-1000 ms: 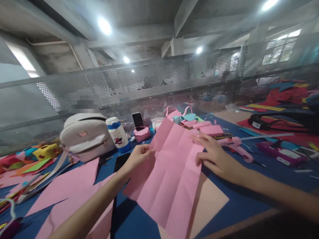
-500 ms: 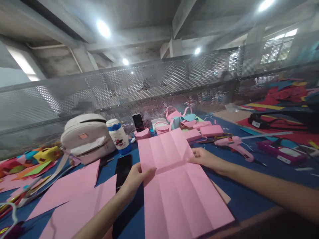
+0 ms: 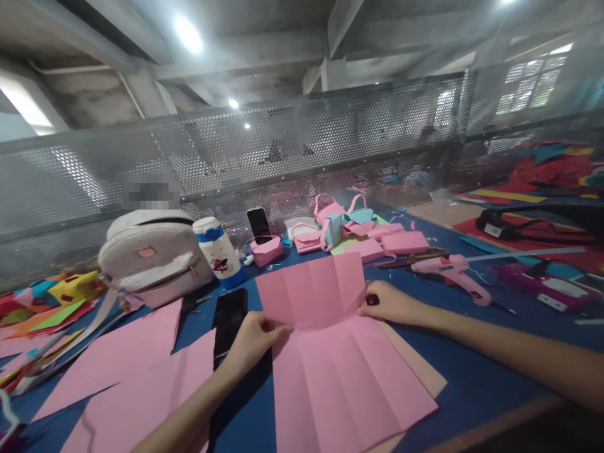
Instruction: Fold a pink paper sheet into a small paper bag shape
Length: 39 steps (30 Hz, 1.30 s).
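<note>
A creased sheet of pink paper (image 3: 340,371) stands before me, its far part bent up along a crosswise fold, with several lengthwise creases. My left hand (image 3: 257,340) pinches its left edge near the fold, thumb on top. At the right edge, my right hand (image 3: 384,302) has its fingers closed on the sheet close to the same fold. Under the pink sheet lies a paler, peach-coloured sheet (image 3: 415,358), partly hidden. More pink paper (image 3: 141,390) lies to the left of my left hand, beside a black phone (image 3: 229,318).
Behind the sheet sit several small pink and blue paper bags (image 3: 330,229) and a propped phone (image 3: 259,225). A bottle (image 3: 219,255) and a pale backpack (image 3: 153,258) stand at left. A pink glue gun (image 3: 455,274) lies right, near a purple device (image 3: 542,286). Perforated metal panels (image 3: 283,163) rise behind.
The far part of the pink sheet has bent up more steeply at the crosswise fold. More of the peach sheet shows beneath. Both hands keep their hold, and the view has shifted slightly.
</note>
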Motion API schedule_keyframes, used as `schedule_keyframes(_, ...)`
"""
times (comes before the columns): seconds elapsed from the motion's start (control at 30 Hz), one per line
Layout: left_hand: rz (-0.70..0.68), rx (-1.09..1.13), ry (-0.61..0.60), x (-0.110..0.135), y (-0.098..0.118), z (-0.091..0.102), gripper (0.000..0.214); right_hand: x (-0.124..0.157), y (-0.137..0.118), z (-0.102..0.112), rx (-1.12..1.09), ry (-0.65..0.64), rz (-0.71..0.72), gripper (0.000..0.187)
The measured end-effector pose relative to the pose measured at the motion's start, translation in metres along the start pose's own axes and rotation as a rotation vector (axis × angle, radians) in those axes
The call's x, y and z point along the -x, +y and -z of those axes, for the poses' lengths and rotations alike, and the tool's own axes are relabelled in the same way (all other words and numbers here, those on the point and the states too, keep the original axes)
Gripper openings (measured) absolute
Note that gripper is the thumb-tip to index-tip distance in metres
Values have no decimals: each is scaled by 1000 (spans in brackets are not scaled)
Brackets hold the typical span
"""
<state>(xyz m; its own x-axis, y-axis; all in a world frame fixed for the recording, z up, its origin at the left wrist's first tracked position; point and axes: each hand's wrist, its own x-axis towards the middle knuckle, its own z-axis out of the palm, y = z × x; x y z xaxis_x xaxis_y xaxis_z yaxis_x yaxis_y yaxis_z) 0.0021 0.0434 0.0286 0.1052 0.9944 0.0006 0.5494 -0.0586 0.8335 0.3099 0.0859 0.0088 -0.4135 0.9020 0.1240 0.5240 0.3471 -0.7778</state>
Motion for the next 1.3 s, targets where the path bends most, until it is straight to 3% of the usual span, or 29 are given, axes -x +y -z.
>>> schedule_keyframes(0.17,6,-43,2,-2,-1,-2,36,-3,-5,0,-49,-111,40,28)
schedule_keyframes(0.37,-14,-127,-5,-3,-5,0,31,-7,-2,-2,3,-108,-44,25)
schedule_keyframes(0.53,-66,-110,-27,-7,-9,6,19,-10,3,-2,-57,-141,30,21)
schedule_keyframes(0.73,-175,-128,-93,-10,-20,13,22,-7,4,2,18,-150,146,31)
schedule_keyframes(0.8,-267,-167,-166,-10,-21,16,25,-7,3,4,50,-180,253,30)
schedule_keyframes(0.93,-556,-306,-480,-9,-10,22,43,-10,-3,8,105,-395,574,34)
schedule_keyframes(1.0,-639,-397,-573,-9,-4,26,55,-11,-5,10,159,-454,646,41)
schedule_keyframes(1.13,-647,-500,-611,-5,1,33,73,-9,-9,16,205,-483,600,61)
schedule_keyframes(1.3,-550,-366,-524,4,5,29,60,-3,-15,17,64,-466,470,60)
